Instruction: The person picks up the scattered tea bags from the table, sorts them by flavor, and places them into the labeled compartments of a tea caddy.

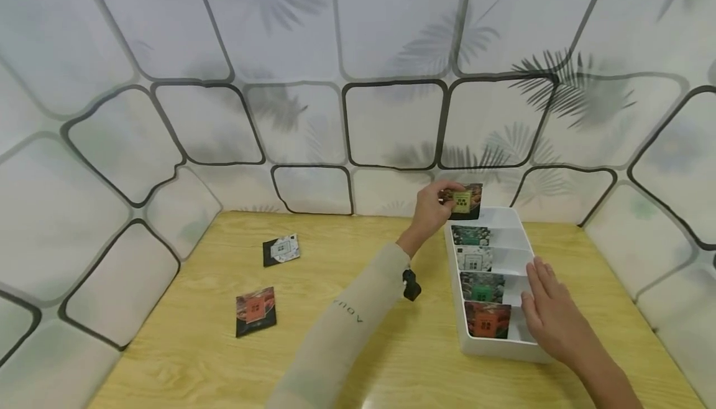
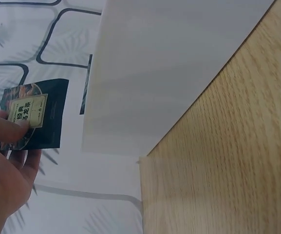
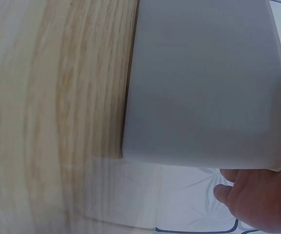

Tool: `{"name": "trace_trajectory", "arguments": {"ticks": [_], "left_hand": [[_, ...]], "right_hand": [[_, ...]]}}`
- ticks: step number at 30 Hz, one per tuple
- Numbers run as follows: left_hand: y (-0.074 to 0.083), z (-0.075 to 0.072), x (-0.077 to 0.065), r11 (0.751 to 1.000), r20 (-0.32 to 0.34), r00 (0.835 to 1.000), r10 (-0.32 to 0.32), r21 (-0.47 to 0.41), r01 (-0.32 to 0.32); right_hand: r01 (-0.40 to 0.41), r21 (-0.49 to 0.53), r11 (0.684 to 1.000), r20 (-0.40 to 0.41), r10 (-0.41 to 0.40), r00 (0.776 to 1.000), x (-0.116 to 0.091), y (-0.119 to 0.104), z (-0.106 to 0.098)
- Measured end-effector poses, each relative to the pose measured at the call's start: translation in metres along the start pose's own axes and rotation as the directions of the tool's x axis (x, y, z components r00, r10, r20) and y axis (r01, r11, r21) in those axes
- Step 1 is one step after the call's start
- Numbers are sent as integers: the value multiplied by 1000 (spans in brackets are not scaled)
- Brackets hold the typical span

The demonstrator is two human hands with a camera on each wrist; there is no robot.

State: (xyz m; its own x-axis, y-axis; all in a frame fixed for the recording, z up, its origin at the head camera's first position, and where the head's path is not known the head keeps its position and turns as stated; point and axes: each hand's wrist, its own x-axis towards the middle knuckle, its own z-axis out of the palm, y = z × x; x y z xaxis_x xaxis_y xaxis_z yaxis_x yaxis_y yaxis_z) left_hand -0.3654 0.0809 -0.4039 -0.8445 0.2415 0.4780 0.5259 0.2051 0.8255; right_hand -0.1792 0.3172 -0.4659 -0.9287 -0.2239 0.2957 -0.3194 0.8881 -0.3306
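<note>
My left hand (image 1: 429,213) pinches a black tea sachet (image 1: 472,202) with a yellow label between thumb and fingers. It holds the sachet upright over the far end of a white divided box (image 1: 506,348). In the left wrist view, the sachet (image 2: 54,114) shows Chinese print on its label, and the box wall (image 2: 150,73) stands beside it. My right hand (image 1: 559,319) rests on the box's right rim with fingers straight. The nearer compartments hold a dark green sachet (image 1: 471,235), a white one (image 1: 475,260), another green one (image 1: 483,288) and a red one (image 1: 488,321).
Two more sachets lie flat on the wooden table (image 1: 184,359) at the left: a white-and-black one (image 1: 281,250) farther back and a red-and-black one (image 1: 256,312) nearer. A patterned wall sheet (image 1: 307,129) encloses the table's back and sides.
</note>
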Motion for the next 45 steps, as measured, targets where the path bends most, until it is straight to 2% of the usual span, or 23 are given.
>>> {"name": "trace_trajectory", "arguments": {"ticks": [10, 21, 30, 38, 45], "left_hand": [[-12, 19, 10, 1000, 35, 999, -23, -1, 23], [-19, 20, 13, 999, 49, 999, -5, 32, 3], [-29, 25, 8, 996, 88, 996, -23, 84, 15], [-35, 23, 2, 997, 103, 994, -27, 74, 19], [-35, 23, -1, 995, 143, 989, -49, 88, 37]], "right_hand": [[-20, -7, 1000, 3, 20, 1000, -4, 0, -2], [-22, -9, 1000, 6, 22, 1000, 1, -4, -3], [-36, -11, 999, 14, 36, 999, 1, -4, -3], [-47, -25, 999, 33, 48, 998, 2, -5, -4], [-52, -20, 998, 33, 52, 998, 1, -6, -3]]}}
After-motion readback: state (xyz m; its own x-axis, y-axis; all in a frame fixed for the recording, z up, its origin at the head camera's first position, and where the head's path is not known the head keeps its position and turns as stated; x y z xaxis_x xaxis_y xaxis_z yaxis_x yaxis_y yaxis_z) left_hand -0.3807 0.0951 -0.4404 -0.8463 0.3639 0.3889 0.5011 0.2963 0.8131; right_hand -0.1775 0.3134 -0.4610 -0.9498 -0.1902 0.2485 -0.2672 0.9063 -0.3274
